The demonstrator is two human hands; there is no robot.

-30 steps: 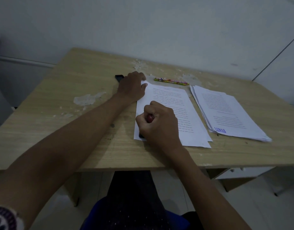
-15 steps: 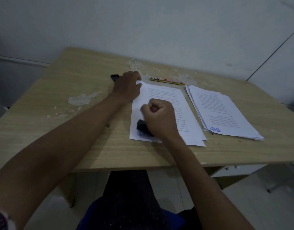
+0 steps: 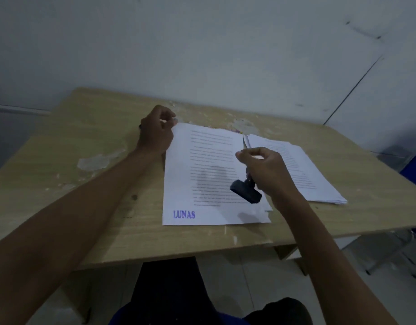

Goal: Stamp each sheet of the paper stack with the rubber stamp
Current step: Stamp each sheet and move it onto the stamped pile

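Right hand gripped the stamp above the stamped sheet, left hand pinching its corner; wet ink might smear.

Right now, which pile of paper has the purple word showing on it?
The pile in the middle, between both hands. Its top sheet shows the purple word LUNAS in the near left corner. The pile on the right shows only small print.

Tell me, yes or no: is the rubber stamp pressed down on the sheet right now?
No. The right hand holds the rubber stamp tilted above the top sheet, clear of the blue LUNAS mark.
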